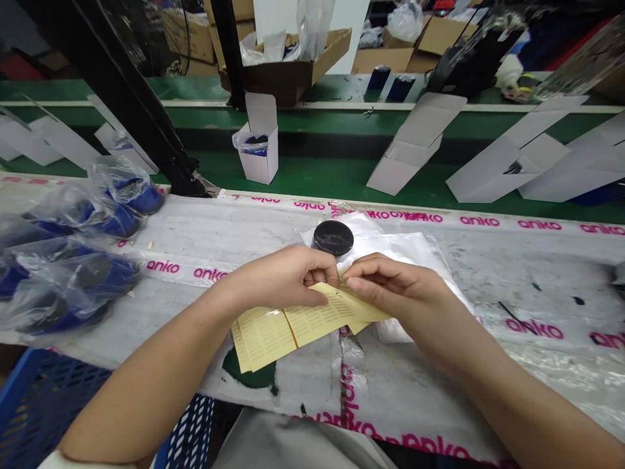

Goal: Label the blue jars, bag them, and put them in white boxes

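Peeling label from yellow label sheet [266, 332], judging by pinch at its upper edge. Left hand [280, 280] and right hand [390, 286] nearly meeting over sheet; fingers of each held together, clamped on paper, left fingertips [322, 273] just beside right fingertips [351, 277]. Sheet held low over anko-taped workbench [163, 266], just in front of black round disc [333, 238] on clear plastic bag [405, 257]. Next move calls for clean, crease-free lift. Bagged blue items [83, 260] off left.
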### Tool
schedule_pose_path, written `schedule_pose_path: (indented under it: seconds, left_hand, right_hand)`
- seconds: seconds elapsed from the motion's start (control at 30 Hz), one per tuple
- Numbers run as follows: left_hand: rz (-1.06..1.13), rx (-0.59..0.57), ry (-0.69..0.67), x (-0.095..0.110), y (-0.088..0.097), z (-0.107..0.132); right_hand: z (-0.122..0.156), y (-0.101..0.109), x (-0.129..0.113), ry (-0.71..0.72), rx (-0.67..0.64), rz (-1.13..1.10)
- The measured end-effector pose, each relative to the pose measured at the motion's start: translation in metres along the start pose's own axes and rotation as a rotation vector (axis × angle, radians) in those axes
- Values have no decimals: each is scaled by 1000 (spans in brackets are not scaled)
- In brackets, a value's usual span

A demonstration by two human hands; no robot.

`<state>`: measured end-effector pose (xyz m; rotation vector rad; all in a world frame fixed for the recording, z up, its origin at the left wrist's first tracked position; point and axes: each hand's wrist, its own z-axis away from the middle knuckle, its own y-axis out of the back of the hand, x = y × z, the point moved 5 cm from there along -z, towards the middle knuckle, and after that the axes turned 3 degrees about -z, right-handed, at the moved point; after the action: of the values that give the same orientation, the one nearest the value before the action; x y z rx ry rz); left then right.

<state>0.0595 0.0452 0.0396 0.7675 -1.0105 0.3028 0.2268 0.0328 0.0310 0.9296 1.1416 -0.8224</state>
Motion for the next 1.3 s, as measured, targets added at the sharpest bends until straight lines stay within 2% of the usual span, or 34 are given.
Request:
schedule_pose_path:
  seconds: [0.07,0.13,0.17,0.23,0.3,0.37,0.43,0.5,0.63,0.7,0.8,0.87,1.1,1.3]
  left_hand:
    - [-13,-10,36,-1,5,3]
    - [15,15,74,-2,14,8]
    - [26,70,93,-3,20,9]
    - [-3,278,118,-8,34,10]
    - [-85,503,77,-13,42,7]
    - [-142,609,-40,-17,38,-2]
    - [-159,617,-167,-19,27,-12]
    - [-149,629,-231,-20,19,-18]
    - [-46,641,-267,-16,13,-16]
    - [-20,634,-309,-11,11,-13]
    - [-23,665,-392,-6,9,-12]
    - [-38,689,-444,-5,7,-12]
    - [-30,671,-422,-10,0,-17]
    - [-49,688,-410,-11,-2,-17]
  right_hand:
    - [-2,8,3,-34,46,-91]
    - [-5,19,0,33,144,-102]
    - [-7,23,-3,91,191,-72]
    - [-13,26,-10,205,242,24]
    - [-21,23,-15,275,213,114]
    - [-27,16,-16,308,140,150]
    - [-28,11,-14,322,84,140]
    - [-25,11,-14,327,89,123]
    - [-9,21,-23,321,266,215]
    - [-3,21,-26,235,266,193]
    - [-2,15,-24,36,133,45]
    - [-3,11,-24,-6,112,25]
    - [-2,11,-24,182,334,166]
    - [-3,9,-18,146,378,135]
